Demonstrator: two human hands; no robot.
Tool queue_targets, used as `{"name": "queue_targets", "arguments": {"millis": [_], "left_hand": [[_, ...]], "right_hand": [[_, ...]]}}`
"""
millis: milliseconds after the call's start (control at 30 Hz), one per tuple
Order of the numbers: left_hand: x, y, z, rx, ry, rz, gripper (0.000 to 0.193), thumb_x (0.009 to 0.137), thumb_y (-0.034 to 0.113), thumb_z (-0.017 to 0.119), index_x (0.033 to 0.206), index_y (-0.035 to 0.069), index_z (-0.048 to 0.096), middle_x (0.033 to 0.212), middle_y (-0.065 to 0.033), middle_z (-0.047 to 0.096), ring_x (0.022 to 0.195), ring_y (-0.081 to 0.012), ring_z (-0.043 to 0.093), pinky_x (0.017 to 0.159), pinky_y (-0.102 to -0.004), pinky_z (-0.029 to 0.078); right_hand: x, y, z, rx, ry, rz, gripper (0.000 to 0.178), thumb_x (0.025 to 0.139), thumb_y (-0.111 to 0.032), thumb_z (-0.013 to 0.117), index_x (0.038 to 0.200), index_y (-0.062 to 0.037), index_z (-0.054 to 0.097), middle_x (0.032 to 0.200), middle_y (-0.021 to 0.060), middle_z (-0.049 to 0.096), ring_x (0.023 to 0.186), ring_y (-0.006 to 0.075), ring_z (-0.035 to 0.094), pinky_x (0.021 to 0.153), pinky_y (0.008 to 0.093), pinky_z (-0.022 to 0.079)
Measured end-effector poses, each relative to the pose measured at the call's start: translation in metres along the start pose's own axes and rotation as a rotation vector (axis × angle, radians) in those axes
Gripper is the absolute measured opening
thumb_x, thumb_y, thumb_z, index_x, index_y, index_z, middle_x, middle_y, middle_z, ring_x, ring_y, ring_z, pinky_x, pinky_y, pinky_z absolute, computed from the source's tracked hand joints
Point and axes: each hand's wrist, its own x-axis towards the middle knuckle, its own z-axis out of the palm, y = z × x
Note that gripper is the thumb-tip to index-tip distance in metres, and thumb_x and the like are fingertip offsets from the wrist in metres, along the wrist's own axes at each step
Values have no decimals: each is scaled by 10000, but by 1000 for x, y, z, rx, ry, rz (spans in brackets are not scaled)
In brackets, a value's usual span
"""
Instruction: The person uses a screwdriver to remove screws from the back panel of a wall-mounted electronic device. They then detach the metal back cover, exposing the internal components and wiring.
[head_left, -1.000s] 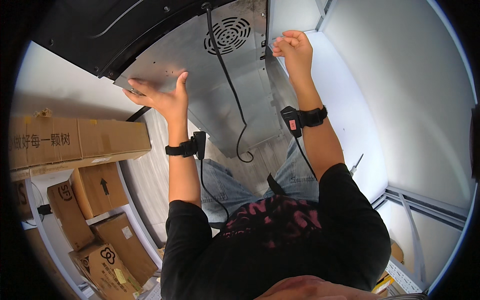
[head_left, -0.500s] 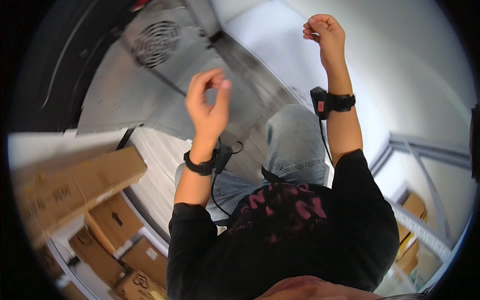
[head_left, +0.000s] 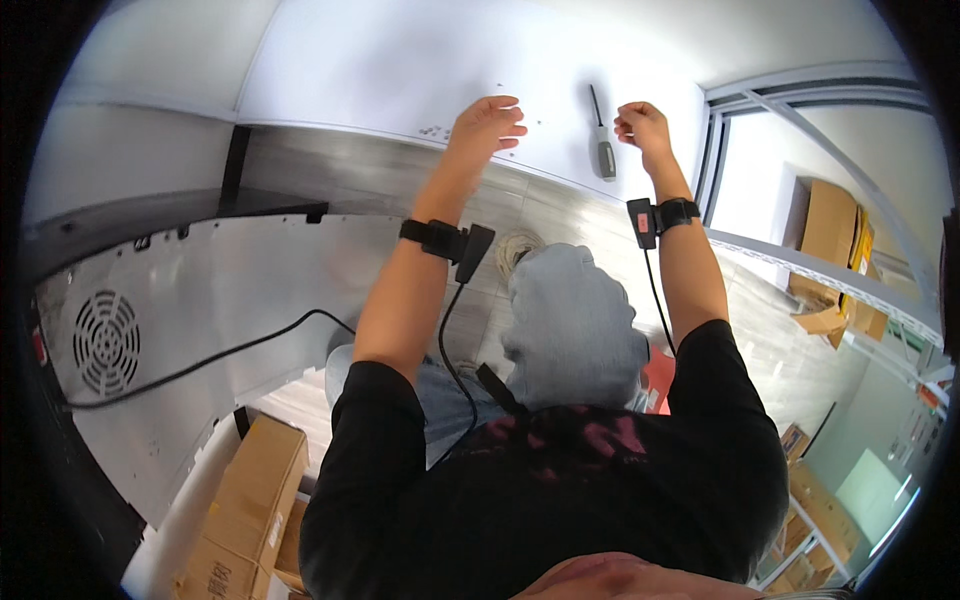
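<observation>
Over the white surface (head_left: 350, 80), my left hand (head_left: 484, 130) is held with its fingers apart, and nothing shows in them. My right hand (head_left: 645, 132) has its fingers curled together just right of a screwdriver (head_left: 606, 152); whatever they may hold is hidden. The screwdriver lies flat with its grey handle toward me and its thin dark shaft pointing away. Several small pieces, perhaps screws (head_left: 436, 131), lie on the white surface left of my left hand, and a few more specks are scattered around that hand.
A large sheet-metal panel (head_left: 230, 270) with a round slotted vent (head_left: 106, 340) stands at the left, a black cable (head_left: 240, 349) crossing it. Cardboard boxes (head_left: 245, 500) are at the lower left. Grey shelf framing (head_left: 820, 275) with more boxes runs along the right. A pale coil (head_left: 515, 250) lies by my knee.
The view has swung from the metal panel toward the white surface, bringing the screwdriver and small pieces into sight. My left hand has gone from a curved grip shape to spread fingers over that surface.
</observation>
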Motion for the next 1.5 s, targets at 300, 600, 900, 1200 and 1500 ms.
{"name": "queue_targets", "arguments": {"millis": [300, 600, 900, 1200, 1500], "left_hand": [[17, -75, 39, 61, -181, -241, 366, 910, 235, 550, 1206, 22, 520, 1147, -139, 600, 1050, -241, 607, 898, -343, 474], [-9, -55, -10, 27, -55, -174, 378, 904, 250, 550, 1210, 29, 518, 1130, -100, 604, 1049, -221, 601, 903, -347, 461], [-78, 16, -73, -89, 56, -6, 379, 927, 250, 517, 1227, 18, 525, 1166, -116, 600, 1046, -218, 602, 885, -320, 476], [-175, 154, -86, -236, 101, 463, 513, 1000, 379, 376, 1338, -7, 387, 1155, -203, 581, 959, -262, 621, 777, -340, 515], [-224, 190, -80, -177, 426, 555, 272, 999, 298, 419, 1006, 54, 536, 826, -66, 603, 679, -168, 618, 600, -290, 503]], "right_hand": [[29, 118, 8, -947, 171, -88, 570, 773, -414, 709, 1111, 18, 554, 982, 188, 651, 877, 305, 647, 763, 365, 509], [40, 119, 8, -905, 152, -15, 455, 699, -323, 720, 1008, -6, 616, 923, 158, 672, 878, 284, 654, 776, 364, 506], [-46, -62, 72, -375, -136, -318, 270, 811, -195, 658, 988, 3, 609, 787, 39, 603, 674, 106, 551, 575, 251, 469], [-236, -232, 149, -132, -449, -657, 233, 845, -132, 633, 1046, -16, 612, 831, 20, 602, 650, 69, 530, 491, 199, 426], [-279, -214, 160, 184, -588, -701, 397, 713, 53, 728, 1075, -20, 581, 967, 25, 582, 855, 77, 563, 728, 203, 461]]}}
